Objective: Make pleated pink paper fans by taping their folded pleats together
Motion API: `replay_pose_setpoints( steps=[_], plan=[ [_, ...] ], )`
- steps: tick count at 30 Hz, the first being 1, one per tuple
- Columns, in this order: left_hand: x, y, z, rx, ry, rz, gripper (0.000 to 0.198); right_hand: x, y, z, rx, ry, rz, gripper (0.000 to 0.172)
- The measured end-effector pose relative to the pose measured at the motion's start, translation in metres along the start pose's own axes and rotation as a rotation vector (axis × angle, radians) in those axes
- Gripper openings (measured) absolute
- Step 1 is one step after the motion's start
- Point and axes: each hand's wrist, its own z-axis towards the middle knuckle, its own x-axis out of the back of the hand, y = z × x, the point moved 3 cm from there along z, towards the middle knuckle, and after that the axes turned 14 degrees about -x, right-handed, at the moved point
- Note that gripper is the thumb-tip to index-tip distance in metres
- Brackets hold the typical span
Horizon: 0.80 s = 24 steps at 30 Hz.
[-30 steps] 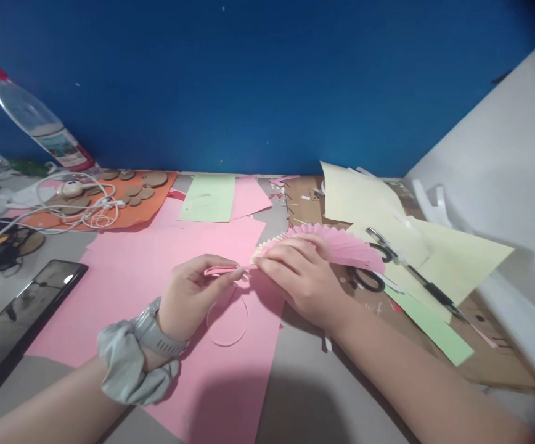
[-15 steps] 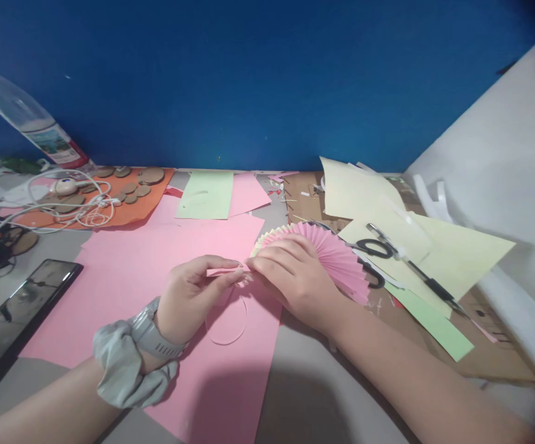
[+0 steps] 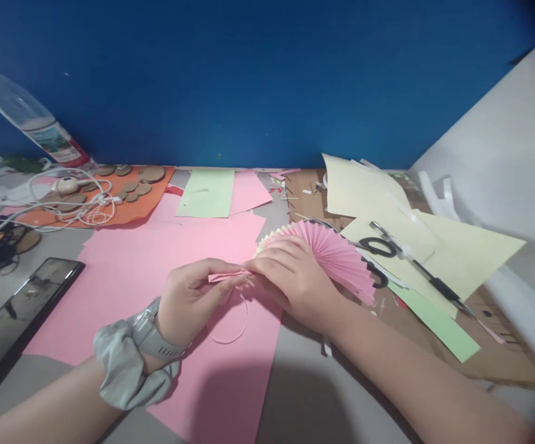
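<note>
My left hand point(image 3: 196, 296) pinches the folded end of a pink pleated paper strip point(image 3: 225, 275) between thumb and fingers. Its wrist carries a grey watch and a grey scrunchie. My right hand point(image 3: 295, 277) lies on top of the pink paper fan point(image 3: 336, 253), fingers curled and pressing the pleats together where they meet the left hand's pinch. The fan spreads out to the right, with pale yellow pleats at its far edge. Both hands rest over a large pink paper sheet point(image 3: 147, 265). A thin cut circle outline point(image 3: 228, 320) shows in the sheet just below the left hand.
Black-handled scissors point(image 3: 381, 250) lie on pale yellow sheets point(image 3: 457, 246) to the right, with a pen point(image 3: 434, 283) beside them. A phone point(image 3: 13, 308) lies at the left. Further back are white earphones point(image 3: 77, 203), an orange sheet with cardboard discs point(image 3: 129, 203), a bottle point(image 3: 31, 117) and green paper point(image 3: 207, 192).
The fan has swung downward on the right and spread wider under my right hand. My hands have stayed in nearly the same place, still pinching the pleats.
</note>
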Motion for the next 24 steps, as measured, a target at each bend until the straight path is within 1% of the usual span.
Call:
replay_pose_setpoints(
  steps=[5, 19, 21, 24],
  plan=[
    [0.001, 0.0003, 0.0005, -0.011, -0.011, 0.028, 0.008, -0.0018, 0.0007, 0.0004, -0.011, -0.032, 0.033, 0.016],
    [-0.0005, -0.0006, -0.0016, -0.035, -0.033, 0.08, 0.009, -0.0043, 0.0045, -0.0015, -0.048, -0.059, -0.005, 0.016],
    [-0.001, -0.0004, -0.001, -0.013, -0.015, 0.053, 0.008, -0.0042, 0.0058, -0.0029, -0.046, -0.045, -0.018, 0.015],
    [-0.0005, -0.0003, -0.0005, 0.047, 0.052, -0.004, 0.007, -0.0022, 0.0076, -0.005, -0.03, 0.012, -0.053, 0.016]
  ],
)
